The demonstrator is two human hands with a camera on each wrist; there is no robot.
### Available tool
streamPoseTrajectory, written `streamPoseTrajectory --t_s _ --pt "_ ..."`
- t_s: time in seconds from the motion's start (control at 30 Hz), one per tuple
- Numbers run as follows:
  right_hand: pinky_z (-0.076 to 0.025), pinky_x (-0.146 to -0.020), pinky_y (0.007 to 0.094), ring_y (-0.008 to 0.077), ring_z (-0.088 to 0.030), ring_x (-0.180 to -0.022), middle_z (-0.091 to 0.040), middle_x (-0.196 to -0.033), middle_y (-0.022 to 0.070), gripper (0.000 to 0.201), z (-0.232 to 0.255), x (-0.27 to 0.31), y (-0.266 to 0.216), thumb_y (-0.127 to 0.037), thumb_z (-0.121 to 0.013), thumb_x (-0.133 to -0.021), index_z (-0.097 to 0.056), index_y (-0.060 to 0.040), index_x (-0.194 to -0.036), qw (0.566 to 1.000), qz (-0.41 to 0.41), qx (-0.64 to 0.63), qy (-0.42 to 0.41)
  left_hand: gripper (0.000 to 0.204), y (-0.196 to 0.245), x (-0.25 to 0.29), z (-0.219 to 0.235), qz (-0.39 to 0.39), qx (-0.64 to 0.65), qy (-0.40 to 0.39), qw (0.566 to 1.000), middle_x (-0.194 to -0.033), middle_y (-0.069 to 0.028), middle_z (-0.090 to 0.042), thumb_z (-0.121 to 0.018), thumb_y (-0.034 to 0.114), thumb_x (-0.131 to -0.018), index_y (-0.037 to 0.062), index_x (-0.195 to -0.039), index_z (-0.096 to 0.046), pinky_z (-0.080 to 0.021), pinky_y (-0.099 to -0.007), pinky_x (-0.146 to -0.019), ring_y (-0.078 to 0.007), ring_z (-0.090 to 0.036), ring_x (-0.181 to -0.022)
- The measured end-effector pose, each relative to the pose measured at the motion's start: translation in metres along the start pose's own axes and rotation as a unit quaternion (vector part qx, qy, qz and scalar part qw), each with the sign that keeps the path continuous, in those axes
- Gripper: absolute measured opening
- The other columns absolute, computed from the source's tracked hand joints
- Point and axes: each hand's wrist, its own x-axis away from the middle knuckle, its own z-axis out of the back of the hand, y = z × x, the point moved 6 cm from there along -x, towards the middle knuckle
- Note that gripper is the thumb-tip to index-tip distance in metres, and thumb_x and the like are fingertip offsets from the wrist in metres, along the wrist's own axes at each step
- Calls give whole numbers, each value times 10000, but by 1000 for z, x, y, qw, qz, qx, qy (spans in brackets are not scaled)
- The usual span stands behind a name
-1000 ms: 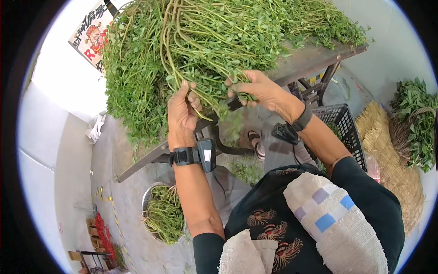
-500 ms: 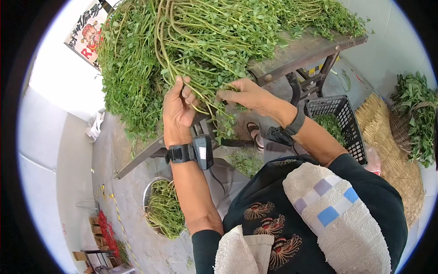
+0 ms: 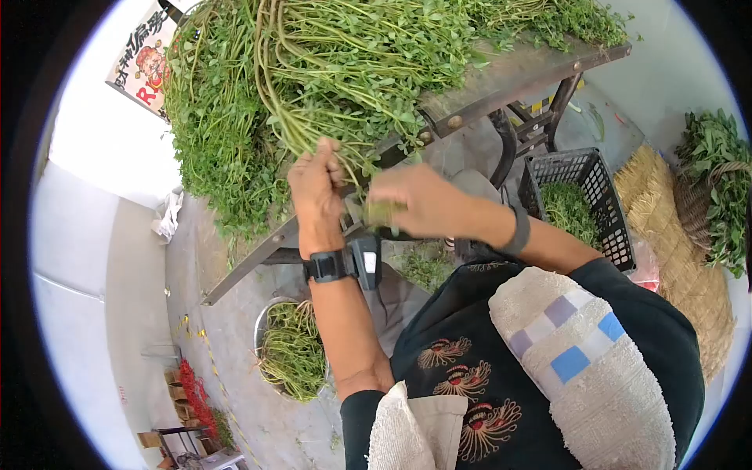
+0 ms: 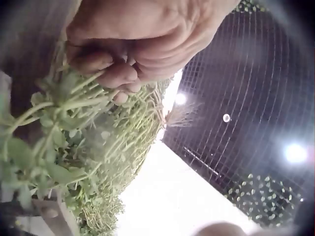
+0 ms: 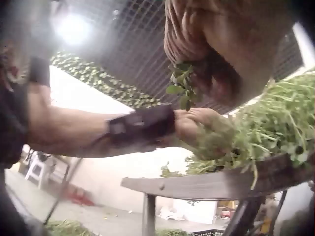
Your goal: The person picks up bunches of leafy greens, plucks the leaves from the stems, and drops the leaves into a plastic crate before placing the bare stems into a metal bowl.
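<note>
A big heap of leafy purslane (image 3: 376, 70) covers the table and hangs over its near edge. At that edge, my left hand (image 3: 317, 192) pinches the ends of several long purslane stems (image 3: 291, 129) that run back into the heap. Its curled fingers (image 4: 118, 73) show in the left wrist view with stems below them. Just to the right and blurred by motion is my right hand (image 3: 427, 205), near the left fingertips. Small leaves of a purslane sprig (image 5: 183, 86) poke out of its curled fingers in the right wrist view.
The table's edge (image 3: 521, 92) slants across in front of me. On the floor stand a metal basin (image 3: 262, 325) of stems at left and a black crate (image 3: 619, 227) with greens at right. Beyond the crate are a woven mat (image 3: 654, 211) and a wicker basket (image 3: 693, 207) of leaves.
My right hand has moved down and left, away from the heap's edge and toward my body. The leafy tips hanging below my left hand half a second ago no longer show there.
</note>
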Motion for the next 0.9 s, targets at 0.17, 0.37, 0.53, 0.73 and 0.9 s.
streamPoseTrajectory --t_s 0.17,0.37,0.53,0.73,0.9 --pt "-440 -619 309 173 -561 -653 -565 -680 103 168 14 11 10 -179 -632 -810 -602 -22 -863 969 -194 -153 -24 235 9 10 -2 14 49 -23 998 -562 32 -483 -614 233 -882 0 -863 -601 -277 -180 -397 -55 -409 -436" --pt "-432 -654 231 63 -528 -729 -637 -808 -6 153 12 24 55 -144 -599 -848 -655 -24 -925 895 -292 -330 67 223 6 16 -5 26 71 -23 997 -570 28 -452 -558 242 -914 26 -864 -579 -293 -176 -391 -64 -390 -438" --pt "-430 -572 302 134 -529 -586 -597 -640 106 310 6 7 64 -300 -639 -797 -661 -2 -880 944 -288 -150 56 226 3 17 -12 27 96 -37 994 -579 24 -455 -546 242 -921 29 -854 -573 -293 -170 -385 -71 -386 -443" --pt "-359 -501 248 73 -432 -544 -550 -605 5 263 -13 -12 71 -235 -646 -794 -670 4 -902 980 -189 -56 39 242 2 20 -10 18 91 -20 995 -559 22 -468 -569 248 -908 18 -836 -594 -307 -179 -390 -80 -420 -443" --pt "-339 -463 252 73 -444 -526 -570 -629 2 189 -9 -12 97 -199 -631 -794 -651 -13 -769 888 -368 -248 122 231 2 23 -11 1 100 -14 995 -560 26 -448 -549 223 -919 15 -824 -578 -307 -180 -394 -78 -399 -450"
